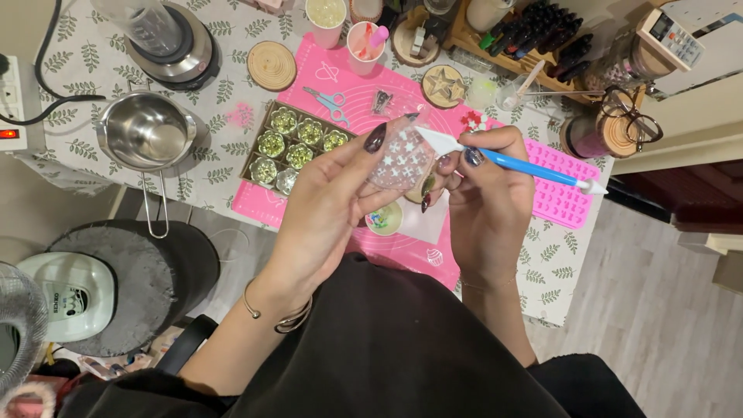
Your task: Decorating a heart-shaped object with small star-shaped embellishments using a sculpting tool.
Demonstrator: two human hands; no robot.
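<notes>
Closest to the camera, the left hand (329,205) pinches a small clear mould (400,159) dotted with white stars and snowflakes, thumb on its near face and fingers curled behind, holding it up above the table. Just to the right, the right hand (487,193) grips a blue-handled tool (526,167) like a pen, fingers closed around the shaft; its white pointed tip touches the upper right edge of the mould. So the mould sits between the two hands, raised over the pink silicone mat (402,85).

Directly below the hands, a small cup (385,219) with coloured bits rests on the mat. Further out to the left lies a cardboard tray (298,143) of flower-shaped pieces filled with green glitter, and beyond it a steel saucepan (147,131). To the right, a pink mould sheet (561,190) lies under the tool's far end. Farther still, small scissors (331,101) and two pink cups (346,27) stand near the table's far edge.
</notes>
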